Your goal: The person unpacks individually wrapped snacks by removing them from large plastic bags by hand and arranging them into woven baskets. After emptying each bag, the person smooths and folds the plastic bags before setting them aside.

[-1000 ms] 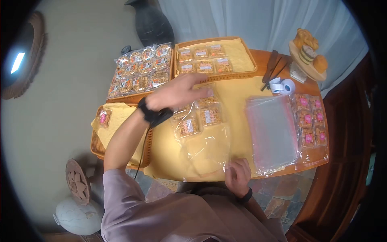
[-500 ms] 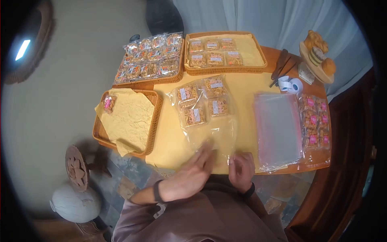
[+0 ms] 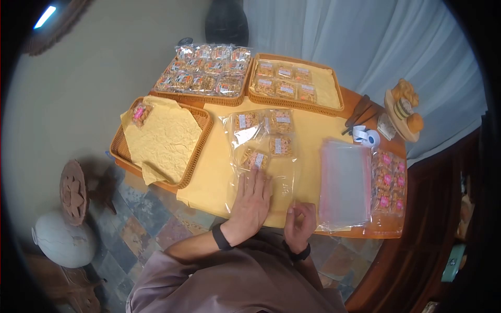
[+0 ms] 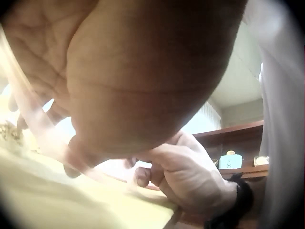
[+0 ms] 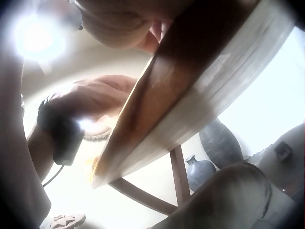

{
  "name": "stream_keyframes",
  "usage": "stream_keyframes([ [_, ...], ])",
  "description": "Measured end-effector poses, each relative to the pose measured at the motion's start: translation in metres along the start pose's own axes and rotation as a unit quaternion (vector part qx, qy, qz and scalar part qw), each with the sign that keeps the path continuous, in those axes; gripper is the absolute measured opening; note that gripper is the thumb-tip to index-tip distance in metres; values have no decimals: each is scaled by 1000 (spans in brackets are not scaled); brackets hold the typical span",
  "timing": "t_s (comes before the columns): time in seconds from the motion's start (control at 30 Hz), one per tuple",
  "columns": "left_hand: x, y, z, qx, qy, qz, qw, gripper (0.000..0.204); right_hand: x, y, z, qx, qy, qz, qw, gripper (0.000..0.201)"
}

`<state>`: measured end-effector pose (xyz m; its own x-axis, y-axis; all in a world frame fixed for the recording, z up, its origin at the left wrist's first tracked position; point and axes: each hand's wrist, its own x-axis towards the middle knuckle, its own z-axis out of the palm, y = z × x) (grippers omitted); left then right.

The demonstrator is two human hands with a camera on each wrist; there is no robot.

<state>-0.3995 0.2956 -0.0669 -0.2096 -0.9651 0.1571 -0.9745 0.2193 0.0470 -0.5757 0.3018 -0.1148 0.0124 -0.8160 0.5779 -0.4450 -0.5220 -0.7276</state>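
Observation:
A clear plastic bag (image 3: 282,177) lies flat on the yellow cloth, with several crunchy-looking snack packets inside, each with a white label. My left hand (image 3: 251,203) rests on the bag with straight fingers, its fingertips at the lower-left packet (image 3: 255,158), which sits tilted and apart from the upper-left packet (image 3: 247,121). On the right side are the upper packet (image 3: 279,121) and the lower packet (image 3: 281,145). My right hand (image 3: 300,225), fingers curled, pinches the bag's near right edge. In the left wrist view, the palm hides most of the bag.
Right of the bag lie a stack of empty clear bags (image 3: 344,185) and a filled bag of pink-labelled packets (image 3: 389,182). A label roll (image 3: 371,137) sits behind. Wicker trays stand at left (image 3: 204,141), back left (image 3: 198,99) and back right (image 3: 339,99).
My left hand came back from the far packets to the near table edge, then slid forward over the bag to the lower-left packet, which has shifted. The right hand keeps its pinch.

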Motion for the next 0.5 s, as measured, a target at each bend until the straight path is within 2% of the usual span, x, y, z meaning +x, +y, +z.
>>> stream_keyframes([
  [0.03, -5, 1, -1, -9, -14, 27, 999, 66, -1, 0, 0, 1, -7, 10, 1000, 19],
  [0.07, -2, -1, -1, -14, -13, 20, 1000, 66, -1, 1, 0, -1, -14, 6, 1000, 19],
  [0.17, 17, -5, 2, -6, 40, 6, 999, 63, -1, 0, -1, 1, -26, -9, 1000, 17],
  [0.23, 30, -1, 11, -76, 87, -103, 988, 63, 2, -3, 0, -1, -4, -17, 1000, 15],
  [0.27, 29, 0, 13, -82, 93, -108, 986, 63, 1, -2, -1, -5, -10, -24, 1000, 15],
  [0.33, 26, 3, 18, -8, 92, -103, 990, 65, -8, 3, -4, 25, 18, 41, 999, 13],
  [0.37, 22, 3, 20, -14, 96, -106, 990, 65, -10, 1, -3, 20, 14, 36, 999, 13],
  [0.43, 9, 6, 26, -27, 94, -76, 992, 66, -17, -3, -3, 153, 100, 142, 973, 13],
  [0.5, -5, 10, 19, -80, 93, -64, 990, 64, -20, -8, -9, 153, 92, 140, 974, 14],
])
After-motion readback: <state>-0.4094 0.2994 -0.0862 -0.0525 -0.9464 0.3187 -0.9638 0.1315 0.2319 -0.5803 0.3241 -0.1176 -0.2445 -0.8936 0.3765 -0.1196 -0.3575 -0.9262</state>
